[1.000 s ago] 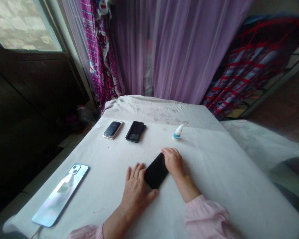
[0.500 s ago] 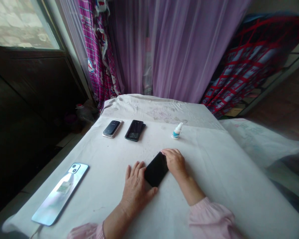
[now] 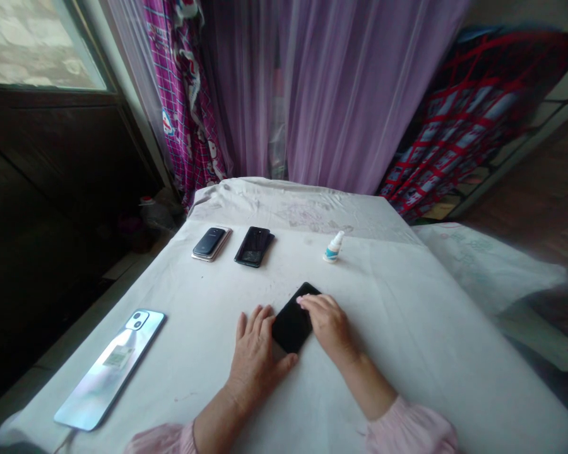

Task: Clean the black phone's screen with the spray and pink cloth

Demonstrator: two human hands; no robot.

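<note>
A black smartphone [image 3: 291,325] lies at a slant on the white tablecloth, its dark glossy face up. My left hand [image 3: 255,353] rests flat at its lower left side, fingers spread on the cloth, with forefinger and thumb touching the phone's edges. Over the upper right part of the screen is my right hand [image 3: 329,321], its fingers drawn together and bent. Something small and pale pink shows at those fingertips; whether it is a nail or a held scrap I cannot tell. Beyond the phone stands a small white spray bottle [image 3: 334,247] with a blue label.
To the left lies a large light-blue phone [image 3: 113,369], camera side up, with a cable at its lower end. Farther back are a dark phone [image 3: 209,242] stacked on a paler one and a black phone [image 3: 252,246] overlapping another. Purple curtains [image 3: 341,94] hang behind the table.
My right hand has moved from the phone's upper right corner down and inward over the screen, uncovering that corner. My left hand stays against the phone. The view has shifted slightly.
</note>
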